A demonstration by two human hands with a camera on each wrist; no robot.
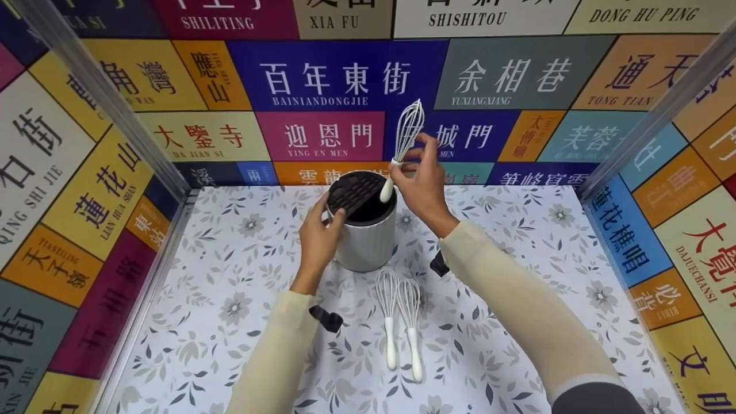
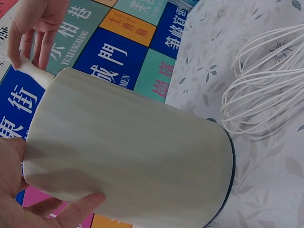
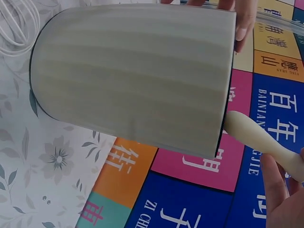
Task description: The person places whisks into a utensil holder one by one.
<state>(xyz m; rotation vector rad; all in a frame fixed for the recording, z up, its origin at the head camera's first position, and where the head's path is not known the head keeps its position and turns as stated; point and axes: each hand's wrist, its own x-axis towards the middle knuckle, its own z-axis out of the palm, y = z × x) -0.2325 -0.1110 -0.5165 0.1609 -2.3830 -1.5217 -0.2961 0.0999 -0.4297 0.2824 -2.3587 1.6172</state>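
A white cylindrical utensil holder (image 1: 366, 247) with a black slotted insert (image 1: 352, 192) stands upright at the middle of the table. My left hand (image 1: 321, 233) grips its left side near the rim, thumb at the top edge and fingers along the wall. Above the right part of the opening, my right hand (image 1: 424, 181) pinches a white whisk (image 1: 408, 129) around the top of its handle. That whisk is tilted, wires up, and its handle end (image 3: 242, 126) is right at the rim in the right wrist view. Two more whisks (image 1: 390, 339) lie side by side in front of the holder.
The table (image 1: 230, 345) has a white cover with grey flowers and leaves. Panels with coloured street-name signs (image 1: 339, 77) rise behind it and on both sides, with clear strips at the corners. A dark wrist strap (image 1: 326, 318) sits on the left sleeve.
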